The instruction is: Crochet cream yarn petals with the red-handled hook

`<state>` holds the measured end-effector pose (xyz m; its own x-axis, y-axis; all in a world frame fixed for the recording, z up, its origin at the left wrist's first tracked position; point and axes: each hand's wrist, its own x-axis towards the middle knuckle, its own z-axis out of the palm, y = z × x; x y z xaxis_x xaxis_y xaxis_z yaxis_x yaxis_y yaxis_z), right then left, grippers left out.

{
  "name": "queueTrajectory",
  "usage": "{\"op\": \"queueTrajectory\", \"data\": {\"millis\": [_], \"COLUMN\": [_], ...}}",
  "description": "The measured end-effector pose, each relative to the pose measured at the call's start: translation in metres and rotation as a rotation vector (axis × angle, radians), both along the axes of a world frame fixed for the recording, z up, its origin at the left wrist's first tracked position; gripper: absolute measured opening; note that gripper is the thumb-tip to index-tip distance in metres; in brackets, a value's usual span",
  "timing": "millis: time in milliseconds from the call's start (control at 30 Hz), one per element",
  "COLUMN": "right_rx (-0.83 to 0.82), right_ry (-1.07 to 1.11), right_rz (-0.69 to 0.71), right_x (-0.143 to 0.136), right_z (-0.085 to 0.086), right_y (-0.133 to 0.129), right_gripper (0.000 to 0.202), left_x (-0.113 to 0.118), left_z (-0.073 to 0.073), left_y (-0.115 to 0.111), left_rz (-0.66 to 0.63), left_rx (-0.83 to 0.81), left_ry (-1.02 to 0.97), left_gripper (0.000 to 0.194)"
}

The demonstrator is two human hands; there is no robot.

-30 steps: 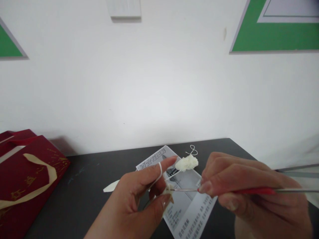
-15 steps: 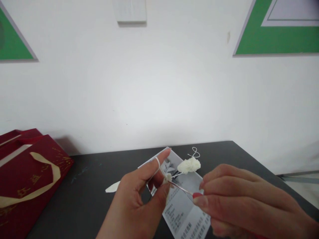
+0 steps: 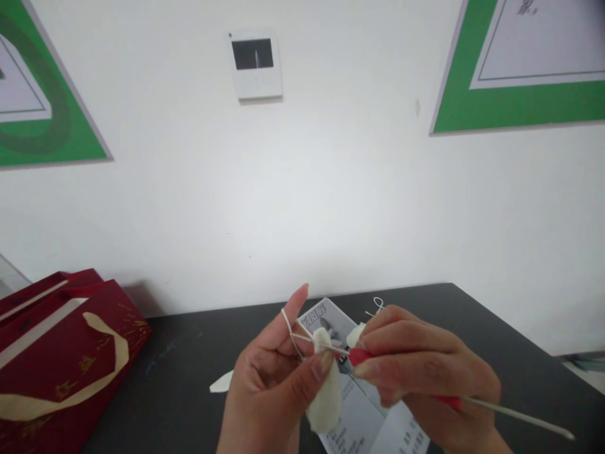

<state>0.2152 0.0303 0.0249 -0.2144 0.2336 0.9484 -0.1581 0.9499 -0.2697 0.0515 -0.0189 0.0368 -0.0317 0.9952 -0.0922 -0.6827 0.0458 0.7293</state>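
Observation:
My left hand (image 3: pixel 278 378) pinches the top of a cream crocheted piece (image 3: pixel 326 397) between thumb and fingers. White yarn (image 3: pixel 287 321) loops around its raised index finger and runs to the piece. My right hand (image 3: pixel 420 372) grips a crochet hook by its red handle (image 3: pixel 360 356). The hook's thin metal shaft meets the top of the piece, and its other metal end sticks out to the lower right. Behind my right hand, a second cream bundle (image 3: pixel 355 335) is partly hidden. A printed sheet (image 3: pixel 350 410) lies beneath both hands.
Dark red gift bags (image 3: pixel 61 359) with a cream ribbon stand at the left of the black table (image 3: pixel 179 378). A pale pointed piece (image 3: pixel 221 383) lies left of my left hand. Green-framed posters and a small white panel (image 3: pixel 258 66) are on the wall.
The view has tilted upward. The crocheted piece now hangs in view below my left thumb. My right hand has turned, showing the hook's far end, and covers more of the bundle.

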Motion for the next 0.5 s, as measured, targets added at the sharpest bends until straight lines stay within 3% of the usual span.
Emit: {"op": "queueTrajectory", "data": {"millis": [67,133,200,267,367,500], "right_rx": [0.061,0.174,0.274,0.34,0.347,0.179], "right_ry": [-0.027,-0.137,-0.234,-0.219,-0.245,-0.33], "right_rz": [-0.044,-0.21,-0.434,-0.548,-0.572,-0.507], "right_x": [0.0,-0.001,-0.004,-0.008,-0.009,-0.001], "right_z": [0.003,0.004,0.0,-0.005,-0.009,-0.002], "right_y": [-0.003,-0.009,-0.016,-0.022,-0.028,-0.037], "right_gripper": [0.021,0.022,0.026,0.028,0.024,0.019], "left_x": [-0.004,-0.006,-0.005,-0.002,-0.001,-0.006], "left_z": [0.001,0.001,0.0,-0.001,-0.004,-0.004], "left_y": [0.001,0.001,-0.001,-0.004,-0.008,-0.007], "left_rz": [-0.067,-0.086,-0.012,0.158,0.423,0.545], "left_rx": [-0.02,-0.02,0.014,0.078,0.231,0.401], "left_ry": [-0.027,-0.031,0.01,0.139,0.471,0.796], "left_gripper": [0.058,0.057,0.053,0.047,0.038,0.037]}}
